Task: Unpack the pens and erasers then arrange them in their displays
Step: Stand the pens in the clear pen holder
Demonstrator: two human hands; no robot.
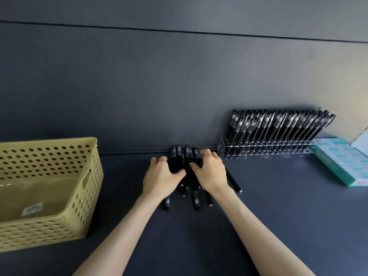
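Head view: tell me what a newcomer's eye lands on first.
Dead centre, the left hand and right hand grip a bundle of black plastic pens. Right of them, a clear acrylic rack against the wall bristles with leaning black pens; a yellow perforated plastic basket sits far left.
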